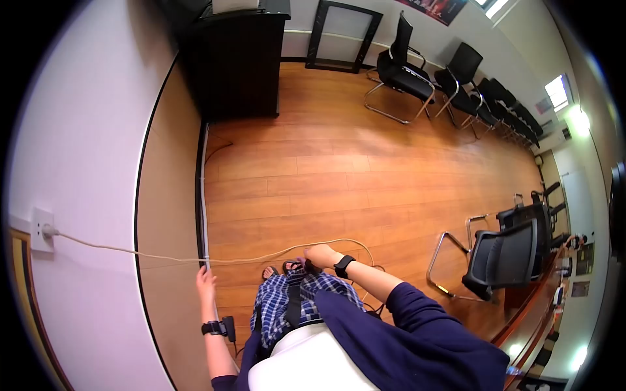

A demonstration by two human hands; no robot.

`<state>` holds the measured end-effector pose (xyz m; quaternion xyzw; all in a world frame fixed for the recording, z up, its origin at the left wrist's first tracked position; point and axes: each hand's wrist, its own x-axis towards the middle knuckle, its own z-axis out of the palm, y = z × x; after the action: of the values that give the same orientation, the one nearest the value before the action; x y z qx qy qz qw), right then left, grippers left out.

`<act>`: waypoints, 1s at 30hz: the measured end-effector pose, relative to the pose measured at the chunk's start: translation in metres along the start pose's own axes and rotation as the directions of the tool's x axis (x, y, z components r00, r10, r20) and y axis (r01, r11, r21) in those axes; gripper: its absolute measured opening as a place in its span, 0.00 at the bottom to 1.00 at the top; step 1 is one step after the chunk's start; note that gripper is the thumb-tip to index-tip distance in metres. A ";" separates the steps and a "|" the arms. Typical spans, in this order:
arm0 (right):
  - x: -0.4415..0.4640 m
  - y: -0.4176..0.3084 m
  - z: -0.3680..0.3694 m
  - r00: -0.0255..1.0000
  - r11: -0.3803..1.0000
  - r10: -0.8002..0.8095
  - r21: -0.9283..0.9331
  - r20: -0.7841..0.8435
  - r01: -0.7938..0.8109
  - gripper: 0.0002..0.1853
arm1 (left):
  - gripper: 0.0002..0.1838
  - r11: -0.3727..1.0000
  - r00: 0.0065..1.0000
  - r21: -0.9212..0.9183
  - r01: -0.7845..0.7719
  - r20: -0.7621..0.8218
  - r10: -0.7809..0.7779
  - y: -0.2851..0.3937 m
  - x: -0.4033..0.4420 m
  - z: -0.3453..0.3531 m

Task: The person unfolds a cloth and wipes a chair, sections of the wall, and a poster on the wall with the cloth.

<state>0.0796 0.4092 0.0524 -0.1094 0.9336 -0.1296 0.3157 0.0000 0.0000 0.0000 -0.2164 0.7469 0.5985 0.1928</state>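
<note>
A beige power cord [124, 251] runs from a plug [48, 230] in the white wall socket [42, 228] across to my right hand and bends down beyond it. My left hand [206, 281], a black strap on its wrist, is raised just below the cord beside the wall base. Its fingers look loosely apart and hold nothing I can see. In front of my feet, my right hand [323, 256] is closed, with the cord passing right at it. Something dark shows beneath its fingers, too small to name. A black band [343, 265] circles that wrist.
Wood floor [313, 169] spreads ahead, with a white cable conduit [203, 176] along the left wall. A black cabinet [238, 72] and a black frame [342, 36] stand at the far end. Black chairs [404, 72] line the far right; another chair [502, 257] is nearer, beside a desk.
</note>
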 end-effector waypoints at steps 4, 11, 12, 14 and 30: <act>0.009 -0.042 -0.041 0.928 0.975 -0.218 -0.034 -0.301 0.218 0.08 | 0.27 0.887 0.880 0.214 -0.410 0.349 0.323 0.007 0.014 0.044; -0.028 -0.163 -0.092 0.835 0.908 -0.350 0.063 -0.425 0.413 0.10 | 0.32 0.706 0.771 0.402 -0.582 0.548 0.323 0.040 -0.059 0.068; -0.033 -0.169 -0.091 0.814 0.899 -0.364 0.060 -0.452 0.434 0.10 | 0.31 0.658 0.696 0.321 -0.681 0.563 0.445 0.039 -0.062 0.071; -0.038 -0.180 -0.080 0.769 0.883 -0.420 -0.021 -0.482 0.469 0.06 | 0.28 0.608 0.627 0.251 -0.753 0.553 0.549 0.043 -0.061 0.066; -0.036 -0.110 -0.120 0.895 0.996 -0.085 -0.022 -0.437 0.084 0.12 | 0.12 0.585 0.601 0.267 -0.766 0.622 0.502 0.107 -0.062 0.073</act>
<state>0.0471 0.3360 0.1986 -0.1184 0.9751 -0.1633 0.0917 -0.0057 0.0971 0.1054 0.2921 0.8288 0.4394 0.1863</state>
